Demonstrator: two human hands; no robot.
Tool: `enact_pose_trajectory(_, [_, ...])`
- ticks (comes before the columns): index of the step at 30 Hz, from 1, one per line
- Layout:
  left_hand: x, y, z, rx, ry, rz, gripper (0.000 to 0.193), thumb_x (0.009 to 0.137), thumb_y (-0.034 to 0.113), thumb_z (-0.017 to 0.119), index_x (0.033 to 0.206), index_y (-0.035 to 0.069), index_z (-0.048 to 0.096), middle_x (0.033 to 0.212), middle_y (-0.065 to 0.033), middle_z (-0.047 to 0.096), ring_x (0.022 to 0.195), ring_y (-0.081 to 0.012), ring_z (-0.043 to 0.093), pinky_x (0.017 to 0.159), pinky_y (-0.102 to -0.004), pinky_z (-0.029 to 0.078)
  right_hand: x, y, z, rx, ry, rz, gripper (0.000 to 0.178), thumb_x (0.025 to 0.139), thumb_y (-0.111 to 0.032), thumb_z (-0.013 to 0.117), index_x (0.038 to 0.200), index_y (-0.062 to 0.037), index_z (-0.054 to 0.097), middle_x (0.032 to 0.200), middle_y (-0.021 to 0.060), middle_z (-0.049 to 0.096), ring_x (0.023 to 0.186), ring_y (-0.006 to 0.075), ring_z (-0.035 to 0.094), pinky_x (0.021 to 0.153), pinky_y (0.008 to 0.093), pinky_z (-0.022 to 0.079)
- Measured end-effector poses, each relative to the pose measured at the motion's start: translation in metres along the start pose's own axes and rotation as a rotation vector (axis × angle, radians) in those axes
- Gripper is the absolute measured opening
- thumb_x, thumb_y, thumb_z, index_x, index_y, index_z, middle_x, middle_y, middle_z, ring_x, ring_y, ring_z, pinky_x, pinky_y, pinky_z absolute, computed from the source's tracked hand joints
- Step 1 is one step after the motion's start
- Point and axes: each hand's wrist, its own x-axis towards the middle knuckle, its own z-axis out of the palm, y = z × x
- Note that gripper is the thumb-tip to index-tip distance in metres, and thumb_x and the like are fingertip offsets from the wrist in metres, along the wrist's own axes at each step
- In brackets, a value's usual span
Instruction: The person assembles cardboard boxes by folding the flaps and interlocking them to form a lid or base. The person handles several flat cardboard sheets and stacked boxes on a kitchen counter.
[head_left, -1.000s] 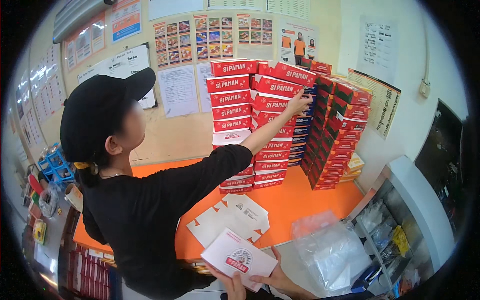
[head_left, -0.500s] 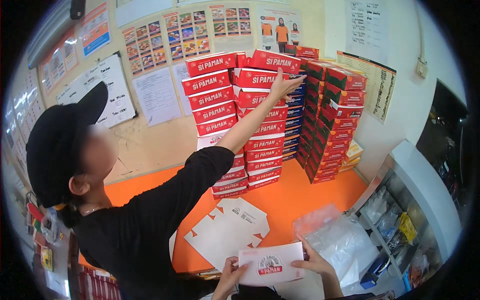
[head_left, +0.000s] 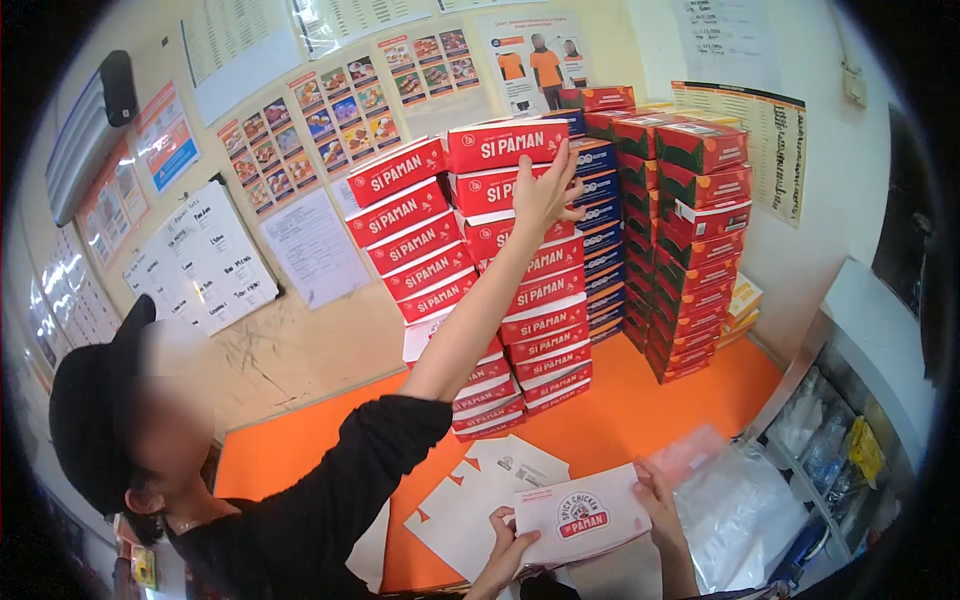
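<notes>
A white food box [head_left: 575,555] with a red and black logo is held level at the lower middle, its printed face up. My left hand [head_left: 503,552] grips its left end, thumb on top. At its right end my right hand [head_left: 658,500] closes round the edge. Just behind lies an unfolded white box blank [head_left: 450,510], flat on the orange table [head_left: 330,430]. Farther back rise two stacks of red-and-white boxes [head_left: 545,292]. A co-worker's hand [head_left: 545,195] touches the front of the upper boxes in the right stack.
The co-worker in a black cap [head_left: 85,420] stands at my left, one arm reaching across. Blue boxes [head_left: 600,215] and dark green-and-red boxes [head_left: 690,280] stand stacked at the back right. Clear plastic bags [head_left: 740,510] lie beside a metal-edged case [head_left: 850,320].
My view has shifted, and the held box now sits farther right and slightly tilted. The co-worker's hand now presses against the stack's front, and the top red box sits straighter.
</notes>
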Motion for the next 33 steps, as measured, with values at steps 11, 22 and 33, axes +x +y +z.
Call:
enact_pose_trajectory(11, [0.033,0.046,0.020,0.092,0.215,0.182,0.052,0.089,0.013,0.048,0.125,0.012,0.009,0.120,-0.0232,0.036,0.113,-0.0261,0.041,0.096,-0.0380,0.036,0.079,-0.018,0.038,-0.128,-0.146,-0.053,0.036,0.091,-0.024,0.048,0.123,-0.0100,0.045,0.106,0.0045,0.053,0.074,0.0096,0.056,0.048,0.0219,0.046])
enact_pose_trajectory(22, [0.050,0.066,0.015,-0.049,0.299,0.232,0.077,0.088,0.009,0.051,0.140,0.016,-0.005,0.130,-0.0216,0.034,0.117,-0.0260,0.041,0.096,-0.0385,0.038,0.128,-0.007,0.067,-0.031,-0.073,-0.210,0.023,0.093,-0.031,0.048,0.104,-0.0111,0.051,0.068,-0.0024,0.048,0.044,0.0025,0.040,0.035,0.0181,0.031])
enact_pose_trajectory(33, [0.058,0.068,-0.024,-0.055,0.147,0.204,0.091,0.082,0.008,0.060,0.142,0.015,-0.009,0.135,-0.0187,0.029,0.123,-0.0269,0.035,0.099,-0.0377,0.035,0.123,0.014,0.097,0.003,-0.003,-0.151,0.022,0.094,-0.029,0.047,0.104,-0.0089,0.050,0.075,0.0005,0.051,0.047,0.0039,0.043,0.037,0.0174,0.034])
